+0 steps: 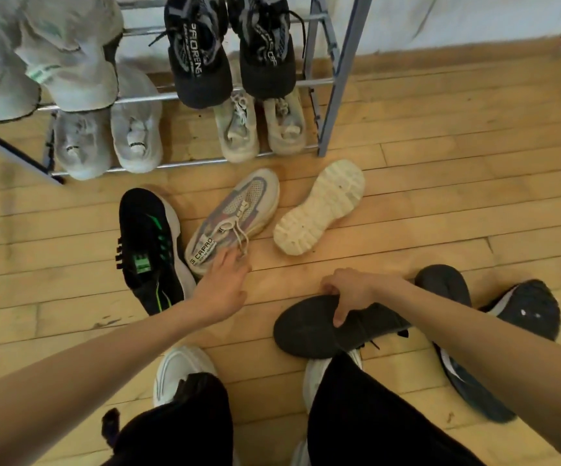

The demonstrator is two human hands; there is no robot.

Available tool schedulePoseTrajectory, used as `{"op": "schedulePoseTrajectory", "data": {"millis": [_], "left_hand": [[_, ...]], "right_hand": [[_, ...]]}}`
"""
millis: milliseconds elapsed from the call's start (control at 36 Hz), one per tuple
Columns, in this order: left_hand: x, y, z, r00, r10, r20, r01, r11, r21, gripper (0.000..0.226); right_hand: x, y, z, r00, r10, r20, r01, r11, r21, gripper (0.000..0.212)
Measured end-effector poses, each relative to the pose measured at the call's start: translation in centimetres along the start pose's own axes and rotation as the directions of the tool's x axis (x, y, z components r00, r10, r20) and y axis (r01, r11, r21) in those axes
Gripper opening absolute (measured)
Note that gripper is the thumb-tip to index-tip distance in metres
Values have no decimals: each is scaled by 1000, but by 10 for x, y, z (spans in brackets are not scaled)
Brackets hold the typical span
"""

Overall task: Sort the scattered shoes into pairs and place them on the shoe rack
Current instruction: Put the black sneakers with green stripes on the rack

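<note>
My right hand (349, 292) grips a dark grey shoe (309, 327) that lies on the floor in front of my right knee. My left hand (222, 284) is open, its fingers touching the heel and laces of a white and pink sneaker (235, 213). Its likely mate (321, 206) lies sole-up to the right. A black shoe with green stripes (149, 243) rests left of my left hand. More dark shoes (521, 307) lie at the right. The metal shoe rack (326, 82) holds a black pair (232, 52) and pale pairs (259, 129).
Wooden plank floor (440, 163) all around. My own white shoes (178, 368) and black trousers fill the bottom edge. A white wall runs behind the rack at the top right. Grey-white sneakers (107, 139) sit on the rack's lowest shelf at the left.
</note>
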State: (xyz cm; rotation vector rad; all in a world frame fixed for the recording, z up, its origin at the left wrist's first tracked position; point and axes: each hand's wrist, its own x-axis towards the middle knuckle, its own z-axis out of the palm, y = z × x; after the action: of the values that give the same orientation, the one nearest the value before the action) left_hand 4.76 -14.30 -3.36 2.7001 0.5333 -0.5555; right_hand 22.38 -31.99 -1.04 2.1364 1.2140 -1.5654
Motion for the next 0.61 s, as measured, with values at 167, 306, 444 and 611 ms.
{"op": "schedulePoseTrajectory", "data": {"millis": [167,306,444,611], "left_hand": [[1,-2,1,1000,-10,-13,8,987,-161,45],[5,-8,0,996,-34,-78,10,957,-291,37],[4,-11,-20,964,-232,-127,90,739,-667,20],[2,-15,-37,896,-436,-89,103,398,-912,17]], "right_hand": [[-1,-5,-7,999,-15,38,13,999,47,60],[-12,-13,-34,984,-62,-166,86,986,140,50],[-23,-35,-71,892,-101,-440,212,954,212,35],[-19,-85,-94,566,-81,-820,113,993,-21,37]]}}
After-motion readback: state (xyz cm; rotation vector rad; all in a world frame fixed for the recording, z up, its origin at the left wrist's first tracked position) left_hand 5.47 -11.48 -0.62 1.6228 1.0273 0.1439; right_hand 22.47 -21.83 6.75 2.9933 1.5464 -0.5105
